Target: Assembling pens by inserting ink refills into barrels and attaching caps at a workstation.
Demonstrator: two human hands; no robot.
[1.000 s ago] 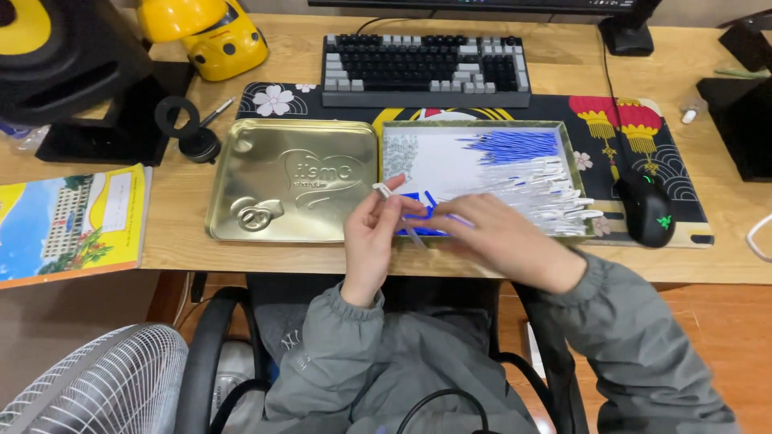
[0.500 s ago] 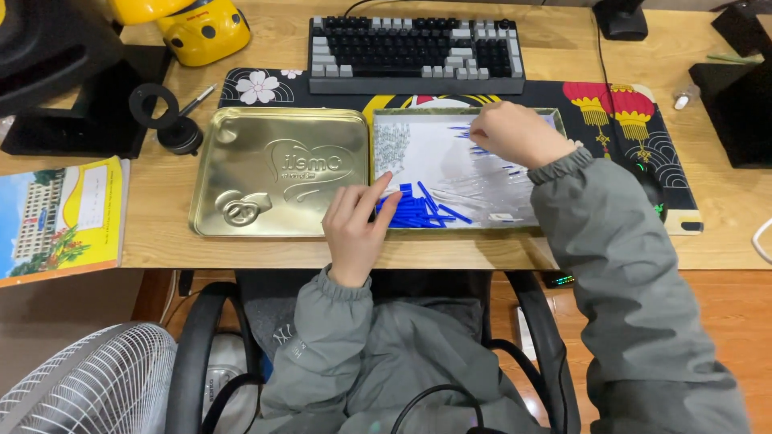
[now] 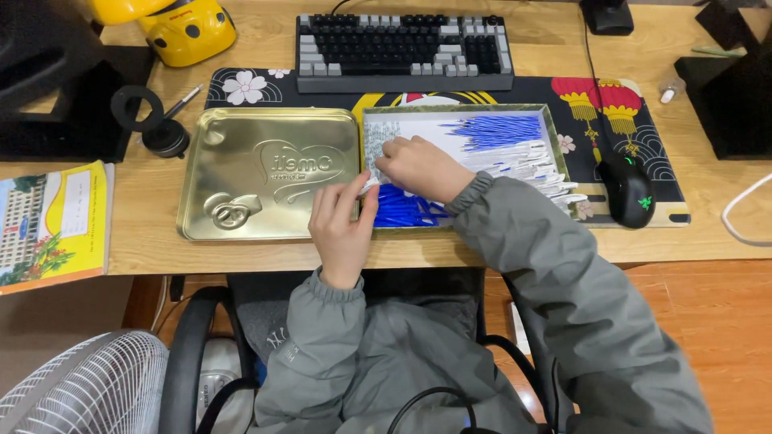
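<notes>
A shallow metal tin (image 3: 555,141) on the desk holds several blue sticks (image 3: 494,130) and several white sticks (image 3: 537,167). Beside it on the left lies its gold lid (image 3: 269,173), embossed face up. My left hand (image 3: 342,229) rests at the tin's front left corner, pinching a small white stick between thumb and fingers. My right hand (image 3: 422,167) lies palm down inside the tin's left part, fingers curled over the white contents; more blue sticks (image 3: 402,210) show under its wrist.
A keyboard (image 3: 404,42) sits behind the tin on a patterned desk mat (image 3: 635,128). A black mouse (image 3: 629,193) lies to the right. A yellow booklet (image 3: 52,221), a black ring stand (image 3: 145,112) and a yellow toy (image 3: 186,28) are at the left. A fan (image 3: 84,386) stands below.
My right hand moved from the tin's front to its far side, then back to the left part. My left hand stayed at the tin's front left corner.
</notes>
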